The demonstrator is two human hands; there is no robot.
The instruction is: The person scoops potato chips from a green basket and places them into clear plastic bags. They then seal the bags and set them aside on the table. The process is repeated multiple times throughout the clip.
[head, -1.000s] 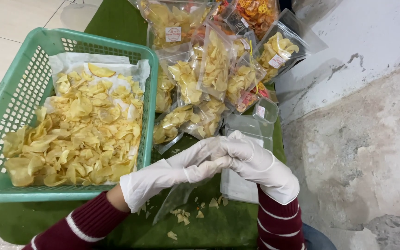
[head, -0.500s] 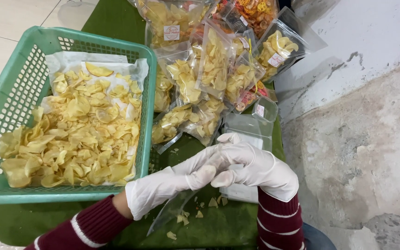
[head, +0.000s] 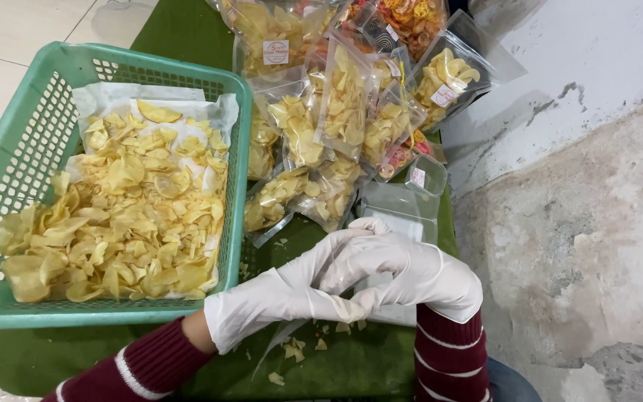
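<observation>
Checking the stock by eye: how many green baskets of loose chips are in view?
1. The green basket sits on the left, lined with white paper and heaped with yellow chips, beside the pile of filled bags. None seems hidden.

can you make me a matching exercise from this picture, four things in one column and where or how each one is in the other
Things:
1. green basket
2. sealed chip bags
3. empty clear bag
4. chip crumbs

Places or states:
A. piled at the top of the green mat
B. scattered on the mat below the hands
C. pinched between the left hand and right hand
D. paper-lined, full of loose chips

Pairs: 1-D, 2-A, 3-C, 4-B
</observation>
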